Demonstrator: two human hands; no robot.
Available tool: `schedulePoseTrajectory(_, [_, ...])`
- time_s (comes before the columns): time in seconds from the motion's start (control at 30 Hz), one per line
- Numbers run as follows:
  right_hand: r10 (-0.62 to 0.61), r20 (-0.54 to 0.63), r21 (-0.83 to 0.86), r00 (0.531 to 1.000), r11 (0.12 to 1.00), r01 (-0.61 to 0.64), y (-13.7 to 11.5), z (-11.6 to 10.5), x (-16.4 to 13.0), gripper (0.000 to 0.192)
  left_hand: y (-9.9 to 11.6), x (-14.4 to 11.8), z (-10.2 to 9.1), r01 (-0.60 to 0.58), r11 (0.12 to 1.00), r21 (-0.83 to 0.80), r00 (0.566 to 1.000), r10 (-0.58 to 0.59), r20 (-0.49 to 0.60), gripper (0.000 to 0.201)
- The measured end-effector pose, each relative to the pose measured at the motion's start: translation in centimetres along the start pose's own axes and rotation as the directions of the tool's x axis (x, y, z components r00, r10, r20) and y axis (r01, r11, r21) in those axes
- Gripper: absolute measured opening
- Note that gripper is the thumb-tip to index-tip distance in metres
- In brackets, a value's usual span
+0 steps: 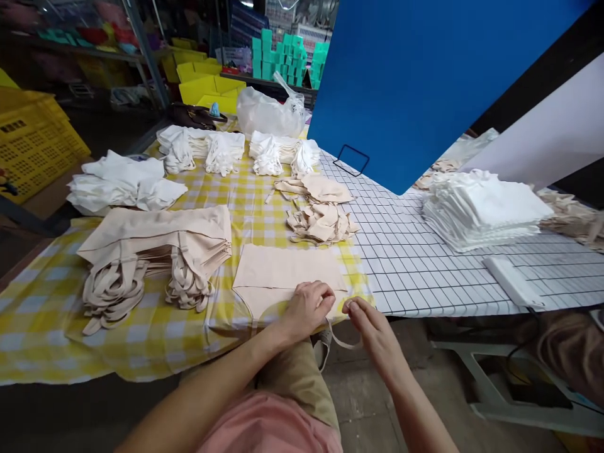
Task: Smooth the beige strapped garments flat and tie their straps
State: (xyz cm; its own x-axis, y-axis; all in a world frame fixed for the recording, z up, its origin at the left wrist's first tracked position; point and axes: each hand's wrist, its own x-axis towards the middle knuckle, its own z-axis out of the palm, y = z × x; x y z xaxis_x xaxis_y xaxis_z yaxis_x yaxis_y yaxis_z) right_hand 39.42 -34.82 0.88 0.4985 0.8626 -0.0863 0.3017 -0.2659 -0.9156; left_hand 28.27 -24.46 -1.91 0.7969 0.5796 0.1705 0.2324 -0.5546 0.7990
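A flat beige cloth piece lies at the near edge of the yellow checked tablecloth. My left hand rests on its near right corner with the fingers curled, pinching the fabric. My right hand is just off the table edge and pinches a thin beige strap that loops down between both hands. A stack of beige cloth bags with bunched straps lies to the left of the piece.
Piles of white cloth and small beige pieces cover the far table. A stack of white fabric sits on the gridded mat at right. A blue board stands behind. Yellow crates are at left.
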Motion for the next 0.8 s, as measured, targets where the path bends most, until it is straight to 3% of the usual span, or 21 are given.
schedulePoseTrajectory(0.1, [-0.049,0.002,-0.219,0.999,0.975,0.048,0.3,1.1,0.4,0.035,0.8,-0.7,-0.8,0.033,0.995,-0.096,0.998,-0.028,0.049,0.02])
schedulePoseTrajectory(0.2, [-0.08,0.004,-0.336,0.997,0.939,0.076,0.6,1.9,0.6,0.036,0.8,-1.0,-0.7,0.073,0.995,-0.065,0.996,-0.07,0.048,0.017])
schedulePoseTrajectory(0.43, [-0.133,0.008,-0.494,0.991,0.861,0.119,2.0,3.1,0.5,0.037,0.3,-1.4,0.3,0.145,0.989,-0.035,0.989,-0.145,0.006,0.012])
schedulePoseTrajectory(0.57, [-0.163,0.058,-0.524,0.985,0.835,0.169,2.0,3.4,0.3,0.036,0.2,-1.2,-0.2,0.276,0.953,-0.125,0.961,-0.277,0.006,0.011])
schedulePoseTrajectory(0.7, [-0.213,0.153,-0.461,0.965,0.848,0.261,1.4,3.3,0.2,0.025,-0.2,-0.9,-1.4,0.469,0.812,-0.347,0.883,-0.427,0.195,0.011])
schedulePoseTrajectory(0.8, [-0.364,0.188,-0.483,0.912,0.774,0.409,1.4,3.3,0.3,0.016,-0.8,-0.5,-2.0,0.571,0.656,-0.494,0.821,-0.455,0.344,0.012])
